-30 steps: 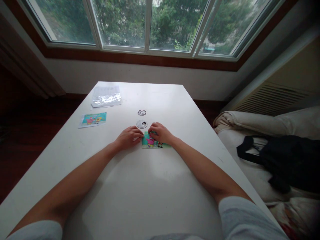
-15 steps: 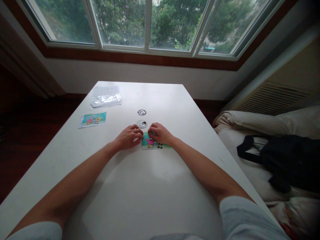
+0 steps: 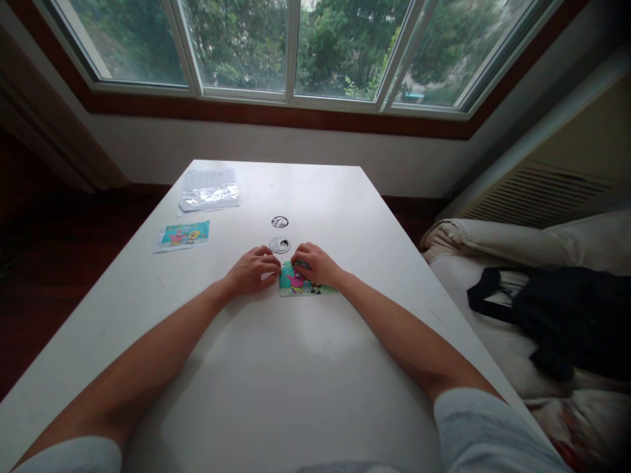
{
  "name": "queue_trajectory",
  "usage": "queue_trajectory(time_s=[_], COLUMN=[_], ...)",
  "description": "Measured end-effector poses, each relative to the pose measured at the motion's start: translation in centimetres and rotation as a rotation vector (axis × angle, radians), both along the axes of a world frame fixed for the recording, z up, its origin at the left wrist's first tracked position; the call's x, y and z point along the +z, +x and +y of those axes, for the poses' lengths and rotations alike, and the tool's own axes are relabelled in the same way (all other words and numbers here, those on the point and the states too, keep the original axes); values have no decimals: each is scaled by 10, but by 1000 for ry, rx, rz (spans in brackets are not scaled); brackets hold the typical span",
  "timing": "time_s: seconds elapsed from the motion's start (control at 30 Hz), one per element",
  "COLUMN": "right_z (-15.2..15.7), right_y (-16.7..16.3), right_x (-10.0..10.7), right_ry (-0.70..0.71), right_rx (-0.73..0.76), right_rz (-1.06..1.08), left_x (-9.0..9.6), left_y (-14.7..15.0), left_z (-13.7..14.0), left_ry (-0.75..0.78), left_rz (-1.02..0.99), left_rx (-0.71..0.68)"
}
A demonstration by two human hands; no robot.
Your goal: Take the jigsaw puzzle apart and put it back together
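A colourful cartoon picture card (image 3: 298, 284) with a pink figure on a teal and green ground lies flat on the white table (image 3: 276, 394). My left hand (image 3: 253, 270) is closed, its bent fingertips pinching at the card's upper left edge. Over the top of the card, my right hand (image 3: 318, 266) has its fingers curled and pressed down on it, and hand and wrist cover much of the card's right part. Just beyond the hands sit two round black-and-white pieces, a nearer disc (image 3: 280, 244) and a farther disc (image 3: 279, 222).
To the left lies a second cartoon picture (image 3: 185, 234) on a white sheet. Behind it is a clear plastic sleeve (image 3: 210, 190) with papers. A cream sofa (image 3: 473, 256) with a black bag (image 3: 566, 315) stands right of the table. Windows (image 3: 335, 52) line the far wall.
Both hands stay at the card almost unmoved. The left fingertips have shifted very slightly left, and the card's near edge sits a touch closer to me.
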State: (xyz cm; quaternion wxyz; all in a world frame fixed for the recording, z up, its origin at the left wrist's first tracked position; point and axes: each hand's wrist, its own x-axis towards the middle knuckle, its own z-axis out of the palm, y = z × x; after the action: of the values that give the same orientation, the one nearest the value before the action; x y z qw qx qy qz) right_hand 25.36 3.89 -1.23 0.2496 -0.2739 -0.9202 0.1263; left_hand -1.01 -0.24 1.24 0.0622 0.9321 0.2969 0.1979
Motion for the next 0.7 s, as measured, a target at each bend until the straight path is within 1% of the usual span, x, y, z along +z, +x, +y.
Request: queue_trajectory(time_s=[0.3,0.4,0.5,0.57,0.6,0.7], right_z=[-1,-1,-1,-1,-1,-1], right_y=[-2,-3,-3,-2,-2,-1], right_x=[-1,0,0,0,1,2], right_ry=[9,16,20,23,23,17], right_rx=[10,9,15,23,27,42], right_rz=[18,12,5,4,4,4], left_x=[-1,-1,-4,-9,-11,-17], left_y=[2,4,5,2,-1,-17], left_z=[-1,-2,-1,2,5,17], left_ry=[25,22,11,4,5,27], left_rz=[55,48,11,-35,-63,-153], left_rx=[25,32,62,119,169,422])
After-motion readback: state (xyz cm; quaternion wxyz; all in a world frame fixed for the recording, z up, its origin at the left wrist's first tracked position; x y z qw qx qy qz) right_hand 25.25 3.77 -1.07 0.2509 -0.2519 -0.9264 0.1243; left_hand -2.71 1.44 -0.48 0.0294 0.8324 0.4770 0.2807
